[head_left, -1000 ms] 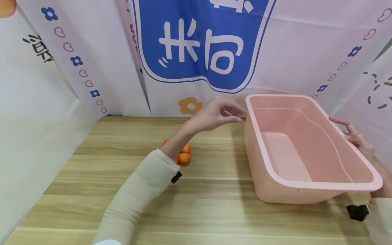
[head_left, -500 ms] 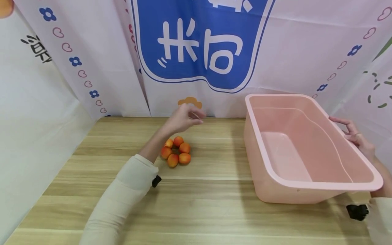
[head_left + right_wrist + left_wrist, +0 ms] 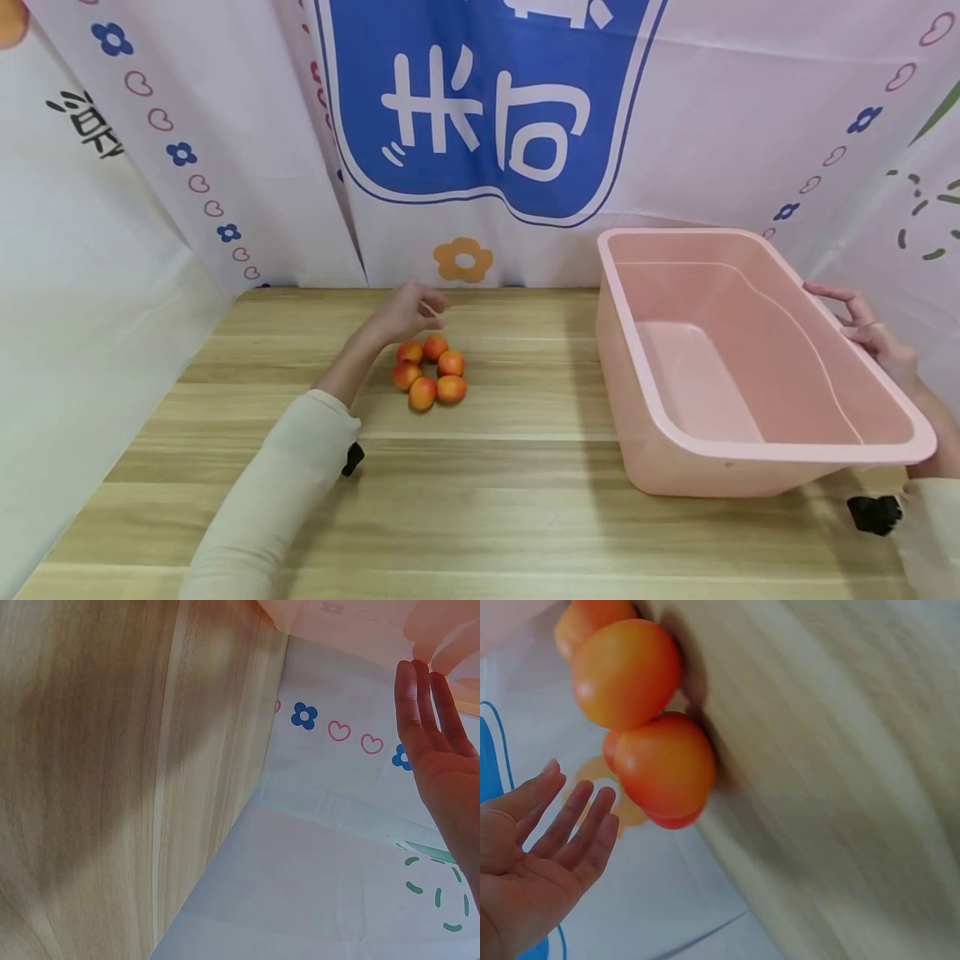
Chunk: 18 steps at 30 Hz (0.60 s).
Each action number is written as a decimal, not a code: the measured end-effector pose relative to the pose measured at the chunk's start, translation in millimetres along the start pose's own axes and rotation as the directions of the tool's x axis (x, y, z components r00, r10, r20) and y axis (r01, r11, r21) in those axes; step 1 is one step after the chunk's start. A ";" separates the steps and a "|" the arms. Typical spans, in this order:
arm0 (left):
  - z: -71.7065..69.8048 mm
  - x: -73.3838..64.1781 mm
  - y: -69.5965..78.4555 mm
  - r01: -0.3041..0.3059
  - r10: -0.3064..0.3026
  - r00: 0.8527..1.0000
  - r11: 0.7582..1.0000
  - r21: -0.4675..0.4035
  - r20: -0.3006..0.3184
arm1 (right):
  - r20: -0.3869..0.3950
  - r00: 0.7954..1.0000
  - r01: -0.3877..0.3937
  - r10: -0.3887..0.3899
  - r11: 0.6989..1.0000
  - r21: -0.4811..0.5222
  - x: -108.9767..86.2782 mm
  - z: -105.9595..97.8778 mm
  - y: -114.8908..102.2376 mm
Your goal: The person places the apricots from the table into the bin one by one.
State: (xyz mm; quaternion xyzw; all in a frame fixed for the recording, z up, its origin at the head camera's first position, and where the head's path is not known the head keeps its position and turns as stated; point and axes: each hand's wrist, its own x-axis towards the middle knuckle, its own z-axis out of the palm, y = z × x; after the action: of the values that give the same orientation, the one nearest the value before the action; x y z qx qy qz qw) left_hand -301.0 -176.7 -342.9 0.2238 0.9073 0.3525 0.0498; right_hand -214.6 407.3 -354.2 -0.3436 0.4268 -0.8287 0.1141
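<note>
Several small orange-red fruits that look like apricots lie in a ring on the wooden table. My left hand hovers just behind and above the ring, holding nothing. In the left wrist view its fingers are spread and slightly bent, apart from the fruits. A deep pink plastic tub stands at the right, its inside bare. At the tub's right rim is my right hand. The right wrist view has that hand's fingers extended, their tips against the tub's outer wall.
The wooden table reaches back to a printed cloth with a blue sign and flowers. White cloth hangs along the left side. A black wrist strap piece shows below the right forearm.
My left hand has moved left from beside the tub to behind the fruits, and lower, uncovering the ring of fruits. My right hand has stayed at the tub's rim.
</note>
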 end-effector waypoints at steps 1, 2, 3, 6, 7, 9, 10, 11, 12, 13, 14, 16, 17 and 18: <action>0.1 -0.9 -2.6 0.000 0.000 1.000 1.000 -0.005 0.001 | 0.001 1.000 0.002 -0.002 1.000 -0.005 0.2 0.3 0.2; 0.1 -1.7 -5.0 -0.004 0.004 1.000 1.000 -0.007 0.003 | 0.003 1.000 0.004 -0.004 1.000 -0.006 0.2 0.5 0.2; -0.1 -2.7 -7.1 -0.001 0.001 1.000 1.000 -0.004 0.006 | 0.005 1.000 0.004 -0.004 1.000 -0.008 0.3 0.3 0.2; -1.5 -5.2 -12.6 0.030 -0.030 0.999 1.000 0.007 0.029 | 0.005 1.000 0.001 -0.001 1.000 -0.011 -0.3 -0.9 0.2; -2.2 -6.3 -14.1 0.044 -0.045 0.998 0.999 0.013 0.040 | 0.005 1.000 -0.002 0.002 1.000 -0.007 -0.7 -1.8 0.1; -3.9 -8.8 -17.2 0.080 -0.082 0.994 0.996 0.028 0.070 | 0.002 1.000 -0.012 0.012 1.000 0.008 -1.5 -4.4 0.3; -4.8 -9.9 -18.9 0.095 -0.097 0.992 0.995 0.032 0.084 | 0.000 1.000 -0.016 0.016 1.000 0.016 -2.0 -5.9 0.3; -5.6 -11.3 -20.9 0.107 -0.111 0.989 0.993 0.044 0.096 | 0.000 1.000 -0.021 0.021 0.999 0.026 -2.6 -7.6 0.5; -6.5 -12.8 -22.7 0.122 -0.127 0.986 0.991 0.050 0.106 | 0.001 1.000 -0.025 0.025 0.999 0.028 -3.1 -9.1 0.6; -7.3 -14.1 -24.5 0.131 -0.136 0.984 0.990 0.055 0.114 | 0.002 1.000 -0.027 0.027 0.999 0.022 -3.6 -10.6 0.8; -8.0 -15.2 -26.5 0.142 -0.149 0.981 0.988 0.060 0.122 | 0.003 1.000 -0.029 0.029 0.999 0.021 -3.8 -11.9 0.9; -9.2 -17.4 -30.1 0.149 -0.157 0.979 0.986 0.069 0.132 | 0.010 0.999 -0.031 0.031 0.999 0.022 -4.4 -13.9 1.0; -9.7 -18.3 -31.7 0.156 -0.165 0.977 0.985 0.071 0.136 | 0.013 0.999 -0.032 0.032 0.999 0.030 -4.5 -14.6 1.0; -10.0 -19.3 -32.9 0.164 -0.172 0.975 0.984 0.072 0.140 | 0.016 0.999 -0.032 0.032 0.999 0.030 -4.4 -14.6 0.9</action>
State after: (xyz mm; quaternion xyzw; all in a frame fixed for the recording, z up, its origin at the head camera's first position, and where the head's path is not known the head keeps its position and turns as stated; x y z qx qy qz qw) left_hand -298.4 -212.8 -358.5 0.1728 0.9270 0.3026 0.1387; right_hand -221.2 418.1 -362.8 -0.3414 0.4186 -0.8306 0.1358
